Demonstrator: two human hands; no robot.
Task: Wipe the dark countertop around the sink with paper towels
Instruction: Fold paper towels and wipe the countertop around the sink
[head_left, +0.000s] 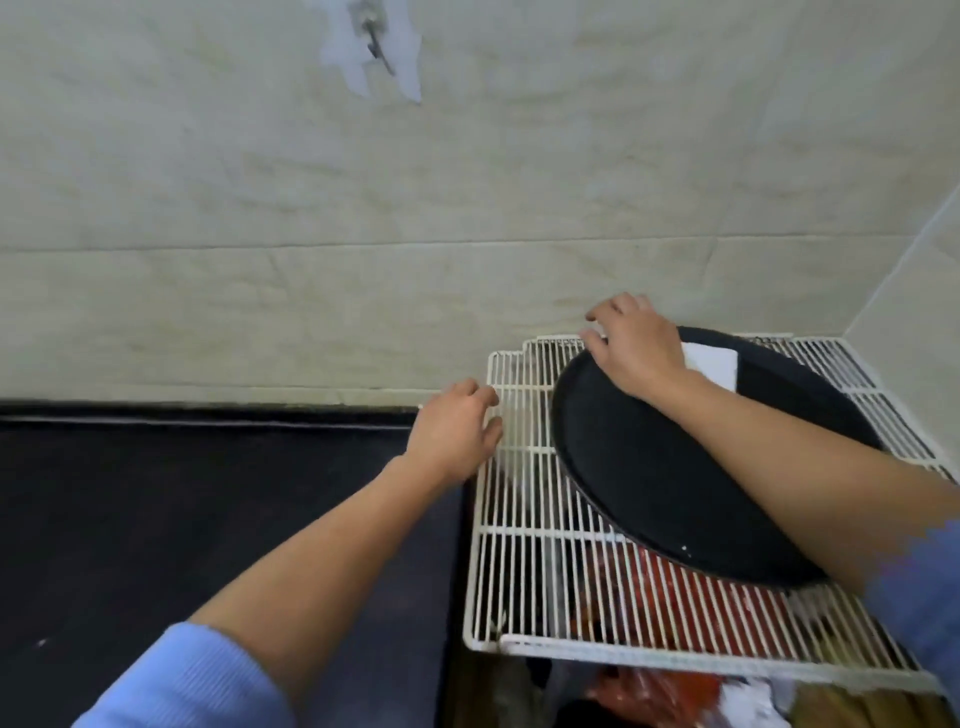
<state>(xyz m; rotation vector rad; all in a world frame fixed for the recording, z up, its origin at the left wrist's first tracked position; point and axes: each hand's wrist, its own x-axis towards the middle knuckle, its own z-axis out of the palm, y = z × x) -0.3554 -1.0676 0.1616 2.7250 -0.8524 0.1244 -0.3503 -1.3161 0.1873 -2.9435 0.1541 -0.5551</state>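
Note:
The dark countertop (208, 519) fills the lower left, ending at a tiled wall. To its right lies a white wire rack (519, 571) with a round black tray (649, 467) on top. A folded white paper towel (712, 364) rests on the far part of the tray, partly hidden by my right wrist. My right hand (636, 345) reaches over the tray, and its fingers curl over the tray's far left rim. My left hand (452, 431) is at the rack's left edge, fingers and thumb curled round the outer wire.
The beige tiled wall (363, 208) stands right behind the counter and rack, with a corner at the far right. Red packaging (675, 597) and other items show through and below the rack. A hook (376, 47) hangs high on the wall.

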